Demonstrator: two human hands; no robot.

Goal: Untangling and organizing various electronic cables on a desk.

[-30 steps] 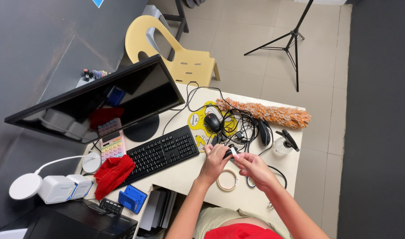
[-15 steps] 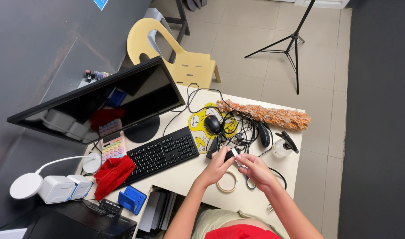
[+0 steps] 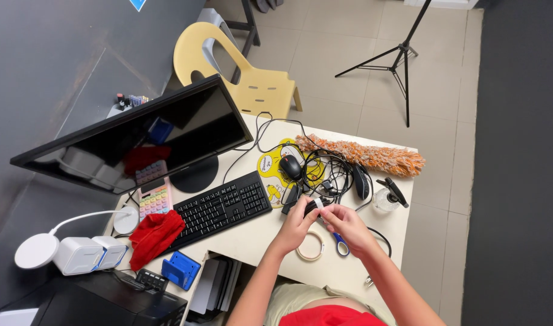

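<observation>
Tabletop (image 3: 258, 238), near edge: left hand (image 3: 297, 222) and right hand (image 3: 348, 224), fingers curled, together pinching a small black object (image 3: 313, 207) with a white strip (image 3: 319, 203); its kind cannot be told. Tape roll (image 3: 310, 246), pale ring, lies flat just below the hands. Blue-handled scissors (image 3: 340, 244) beside it. Yellow printed mouse pad (image 3: 275, 169), mid-table, carries a black mouse (image 3: 290, 166). Orange-white duster (image 3: 361, 155) along the far edge.

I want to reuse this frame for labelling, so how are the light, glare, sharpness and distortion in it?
Head view: even, soft indoor light with only faint shadows; the monitor screen mirrors desk items, without harsh glare; the keyboard and both hands, left hand and right hand, look sharp, though what they pinch is too small to tell; wide-angle lens stretches the edges, so the tripod leans.
</observation>
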